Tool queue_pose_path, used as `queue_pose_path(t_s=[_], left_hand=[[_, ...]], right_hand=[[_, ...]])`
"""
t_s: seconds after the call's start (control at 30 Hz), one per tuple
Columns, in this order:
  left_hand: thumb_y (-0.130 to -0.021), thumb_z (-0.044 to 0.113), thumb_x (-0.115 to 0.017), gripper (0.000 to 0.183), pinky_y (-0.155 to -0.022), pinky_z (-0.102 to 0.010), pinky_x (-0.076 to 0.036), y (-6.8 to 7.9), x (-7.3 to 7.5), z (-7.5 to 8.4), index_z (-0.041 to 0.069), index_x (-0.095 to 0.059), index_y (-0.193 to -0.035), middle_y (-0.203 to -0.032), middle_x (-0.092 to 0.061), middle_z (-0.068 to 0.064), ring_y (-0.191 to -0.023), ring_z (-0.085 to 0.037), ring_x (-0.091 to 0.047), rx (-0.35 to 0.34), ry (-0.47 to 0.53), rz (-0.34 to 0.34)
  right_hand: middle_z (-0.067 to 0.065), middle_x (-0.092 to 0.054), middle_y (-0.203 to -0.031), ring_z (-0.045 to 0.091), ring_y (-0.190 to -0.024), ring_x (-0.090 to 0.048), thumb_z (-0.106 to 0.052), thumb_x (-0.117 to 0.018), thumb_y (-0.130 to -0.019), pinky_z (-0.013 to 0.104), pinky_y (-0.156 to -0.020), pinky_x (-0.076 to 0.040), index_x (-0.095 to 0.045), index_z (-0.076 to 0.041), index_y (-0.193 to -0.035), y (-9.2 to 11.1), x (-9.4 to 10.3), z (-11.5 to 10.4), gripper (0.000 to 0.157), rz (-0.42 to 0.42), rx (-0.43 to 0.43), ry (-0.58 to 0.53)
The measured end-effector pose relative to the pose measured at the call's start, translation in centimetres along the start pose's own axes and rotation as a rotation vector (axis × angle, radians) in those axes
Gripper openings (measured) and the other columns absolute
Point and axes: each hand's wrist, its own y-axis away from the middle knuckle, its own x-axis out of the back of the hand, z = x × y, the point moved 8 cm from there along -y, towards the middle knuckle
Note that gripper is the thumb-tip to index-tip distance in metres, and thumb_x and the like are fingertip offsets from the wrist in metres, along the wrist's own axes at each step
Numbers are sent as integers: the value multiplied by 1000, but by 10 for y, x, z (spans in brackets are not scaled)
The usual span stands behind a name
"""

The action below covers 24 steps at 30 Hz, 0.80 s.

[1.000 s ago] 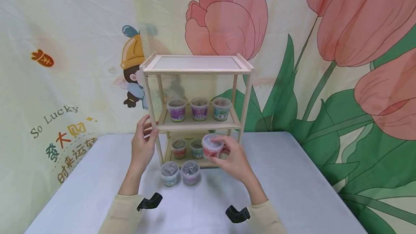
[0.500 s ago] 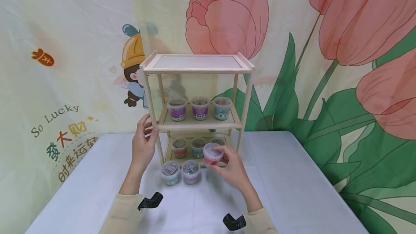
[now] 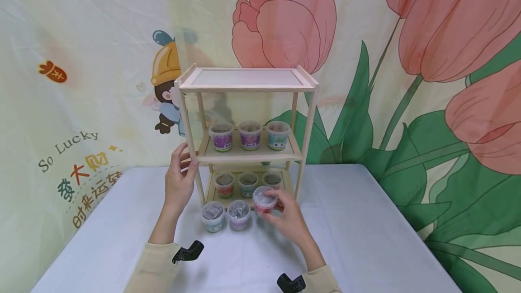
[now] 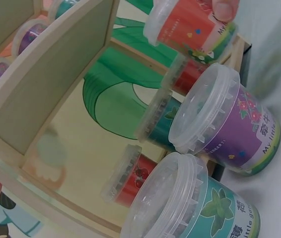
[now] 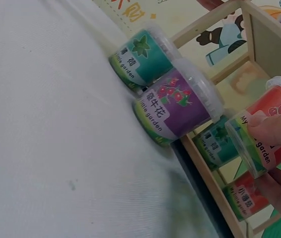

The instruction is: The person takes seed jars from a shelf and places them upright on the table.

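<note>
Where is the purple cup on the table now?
In the head view, the purple cup stands before the shelf, between a teal cup at left and the red cup in the right hand.

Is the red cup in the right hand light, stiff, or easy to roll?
The red cup is probably light, since only the right hand holds it. It seems stiff: no dent shows under the fingers. Its round body could roll if laid down.
</note>
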Motion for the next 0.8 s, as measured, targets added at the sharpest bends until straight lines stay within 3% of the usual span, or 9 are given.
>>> queue_pose_path(t_s=[0.8], left_hand=[[-112, 29, -56, 58, -98, -21, -46, 1, -2, 2, 39, -33, -164, -143, -58, -13, -125, -27, -59, 12, 15, -15]], right_hand=[[8, -63, -136, 27, -126, -65, 3, -87, -84, 34, -101, -57, -66, -19, -132, 9, -14, 22, 57, -36, -33, -7]])
